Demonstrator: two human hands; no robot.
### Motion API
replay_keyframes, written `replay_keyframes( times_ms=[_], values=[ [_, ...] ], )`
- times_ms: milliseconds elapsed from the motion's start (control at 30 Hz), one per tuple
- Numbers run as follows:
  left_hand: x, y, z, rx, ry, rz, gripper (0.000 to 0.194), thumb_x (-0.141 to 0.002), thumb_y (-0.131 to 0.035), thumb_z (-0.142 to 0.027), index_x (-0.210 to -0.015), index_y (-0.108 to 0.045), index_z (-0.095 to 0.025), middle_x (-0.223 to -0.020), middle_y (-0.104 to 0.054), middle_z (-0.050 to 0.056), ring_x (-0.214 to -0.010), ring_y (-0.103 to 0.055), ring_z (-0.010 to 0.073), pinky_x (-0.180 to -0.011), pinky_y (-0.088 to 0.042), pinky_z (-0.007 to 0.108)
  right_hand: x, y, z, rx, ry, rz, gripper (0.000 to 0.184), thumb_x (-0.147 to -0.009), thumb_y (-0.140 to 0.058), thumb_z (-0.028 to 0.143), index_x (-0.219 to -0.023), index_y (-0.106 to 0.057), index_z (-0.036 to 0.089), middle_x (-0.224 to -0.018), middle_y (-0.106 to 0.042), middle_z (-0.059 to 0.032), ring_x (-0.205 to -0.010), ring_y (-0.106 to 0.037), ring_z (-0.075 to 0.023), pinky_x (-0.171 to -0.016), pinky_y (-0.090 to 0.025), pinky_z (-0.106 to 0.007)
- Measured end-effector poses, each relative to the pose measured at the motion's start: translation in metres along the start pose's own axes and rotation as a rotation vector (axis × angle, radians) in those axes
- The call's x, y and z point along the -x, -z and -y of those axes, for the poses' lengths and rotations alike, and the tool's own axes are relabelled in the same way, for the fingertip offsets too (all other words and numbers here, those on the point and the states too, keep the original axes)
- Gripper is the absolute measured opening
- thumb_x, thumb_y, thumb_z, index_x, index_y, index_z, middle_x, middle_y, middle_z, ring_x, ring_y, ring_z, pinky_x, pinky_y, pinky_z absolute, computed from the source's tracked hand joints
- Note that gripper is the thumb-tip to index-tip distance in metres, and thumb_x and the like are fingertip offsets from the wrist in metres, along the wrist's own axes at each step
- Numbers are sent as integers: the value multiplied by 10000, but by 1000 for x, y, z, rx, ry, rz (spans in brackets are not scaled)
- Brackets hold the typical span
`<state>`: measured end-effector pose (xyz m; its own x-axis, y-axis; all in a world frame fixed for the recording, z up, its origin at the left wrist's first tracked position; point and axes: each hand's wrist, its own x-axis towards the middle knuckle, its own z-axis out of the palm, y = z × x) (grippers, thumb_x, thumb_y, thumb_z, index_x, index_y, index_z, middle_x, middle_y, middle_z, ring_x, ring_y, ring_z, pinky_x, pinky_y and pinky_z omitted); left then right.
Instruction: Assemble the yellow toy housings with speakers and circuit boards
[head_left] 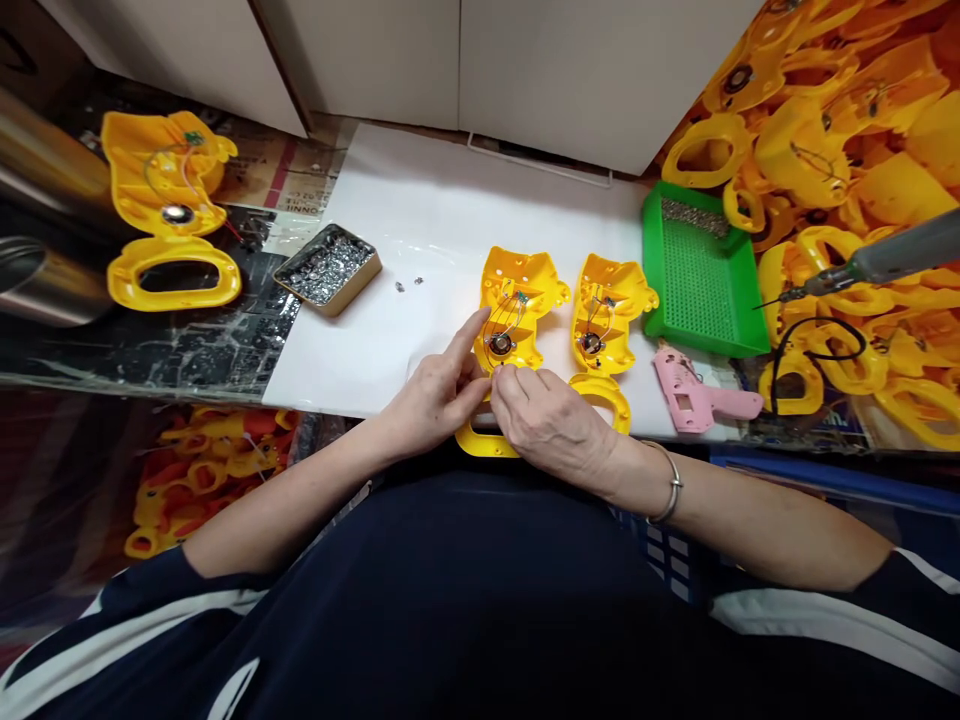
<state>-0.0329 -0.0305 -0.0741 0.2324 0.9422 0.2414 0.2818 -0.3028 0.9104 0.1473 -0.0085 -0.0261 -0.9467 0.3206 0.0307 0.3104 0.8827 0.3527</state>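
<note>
bending over the left of two close shells (528, 320) on the white surface (450, 200), with the left hand (429, 400) loosely spread, index finger at its edge, and the right hand (544, 412) pinched at its lower rim, cannot tell on what. likely to pull a joint loose if snagging the thin wires (516, 322) with a finger, or to lose bits (400, 287) if brushing them off. in all, three wired shells set out, two loose bits, one tin (352, 285), one basket (697, 335), one pink gun (690, 390), one hanging tool (870, 265), plus a pile (810, 150) too jumbled to count.
</note>
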Motion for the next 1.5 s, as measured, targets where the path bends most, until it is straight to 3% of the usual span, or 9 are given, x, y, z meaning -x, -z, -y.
replay_keyframes(
  times_ms=[267,367,500,633,833,1000,1133,1367,1500],
  values=[
    [6,-7,-4,-19,73,-14,836,-902,-521,-164,-1582,-33,-142,-673,-514,-67,-542,-459,89,-549,-382,207,15,-8,-39,-468,-131,-135,287,-1003,-394,195,-1141,-631,111,-963,-664,-99,-858,-579,-175,-737,-453,-299],
    [11,-9,-6,-39,85,-19,853,-894,-519,-148,-1583,-16,-162,-671,-504,-74,-538,-456,85,-552,-379,203,8,-10,-47,-317,-190,-204,298,-1006,-383,172,-1151,-639,124,-918,-652,-92,-824,-545,-177,-716,-417,-305],
    [17,-7,-10,-63,106,-11,864,-884,-523,-143,-1582,-15,-156,-676,-518,-73,-534,-462,83,-551,-385,206,-8,-18,-52,-135,-126,-177,278,-1001,-389,152,-956,-664,146,-814,-603,-62,-744,-474,-168,-659,-339,-311],
    [22,-3,-15,-60,152,9,854,-894,-521,-162,-1580,-11,-146,-669,-518,-73,-534,-481,87,-543,-401,204,-11,-31,-63,-241,-110,-224,247,-979,-429,143,-873,-653,152,-830,-604,-57,-748,-464,-151,-675,-342,-300],
    [24,-2,-17,-91,142,18,834,-882,-522,-147,-1578,-64,-177,-653,-514,-82,-527,-482,85,-548,-397,202,-6,-35,-75,-478,-134,-249,154,-900,-527,121,-980,-657,142,-888,-613,-57,-814,-518,-153,-734,-405,-285],
    [23,-3,-16,-118,119,6,842,-880,-528,-150,-1580,-61,-181,-656,-516,-82,-525,-467,84,-549,-385,206,-16,-31,-59,-356,-60,-301,239,-987,-467,279,-945,-659,143,-878,-606,-74,-813,-495,-172,-726,-388,-310],
    [24,-3,-17,-128,128,13,851,-879,-522,-146,-1581,-42,-172,-662,-516,-79,-529,-462,87,-553,-383,211,-26,-29,-49,-271,-62,-231,260,-987,-449,242,-829,-629,141,-832,-599,-77,-767,-472,-176,-684,-352,-324],
    [31,5,-17,-106,157,71,850,-897,-518,-157,-1583,-18,-210,-668,-496,-78,-534,-458,91,-549,-376,208,-26,-14,-66,-1007,-365,-288,68,-844,-588,180,-799,-620,140,-782,-627,-21,-734,-534,-119,-710,-427,-271],
    [32,9,-19,-97,176,99,838,-909,-518,-181,-1584,-22,-214,-667,-505,-75,-533,-468,94,-546,-382,209,-27,-12,-70,-1298,-536,-289,86,-798,-633,220,-788,-604,139,-757,-611,-1,-696,-523,-100,-679,-438,-262]
  ],
)
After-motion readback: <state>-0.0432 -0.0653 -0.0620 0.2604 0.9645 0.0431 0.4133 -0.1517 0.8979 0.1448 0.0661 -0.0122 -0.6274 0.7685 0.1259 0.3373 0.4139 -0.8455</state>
